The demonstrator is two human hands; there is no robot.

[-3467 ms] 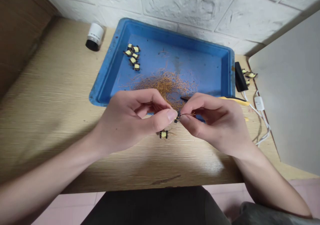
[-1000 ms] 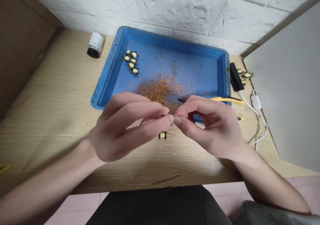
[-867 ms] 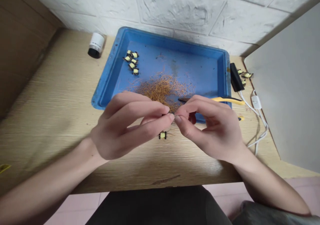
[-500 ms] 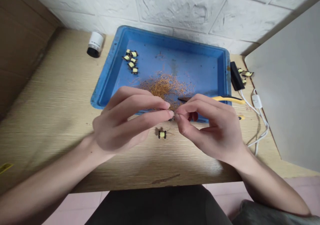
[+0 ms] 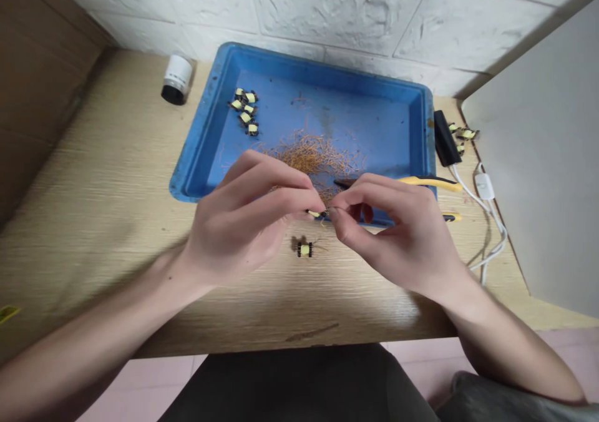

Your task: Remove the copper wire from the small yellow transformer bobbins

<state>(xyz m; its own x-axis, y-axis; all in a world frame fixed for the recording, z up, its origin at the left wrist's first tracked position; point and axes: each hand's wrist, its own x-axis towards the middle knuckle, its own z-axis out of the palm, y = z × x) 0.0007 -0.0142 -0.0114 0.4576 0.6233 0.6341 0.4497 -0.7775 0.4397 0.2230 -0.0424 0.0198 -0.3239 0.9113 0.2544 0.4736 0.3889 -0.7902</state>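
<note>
My left hand and my right hand meet above the wooden table's front part, fingertips pinched together on one small black and yellow coil part. Both hands are closed around it and most of it is hidden by the fingers. A second coil part lies on the table just below the fingertips. Behind the hands sits a blue tray holding a heap of fine copper wire and several more coil parts at its far left.
Yellow-handled pliers rest across the tray's right rim. A small white and black bottle lies at the back left. A black adapter with a white cable and a few coil parts lie right of the tray, beside a grey panel.
The hands stay pinched together on the part and have shifted slightly; the part's yellow side now shows between the fingertips. The view has tilted a little.
</note>
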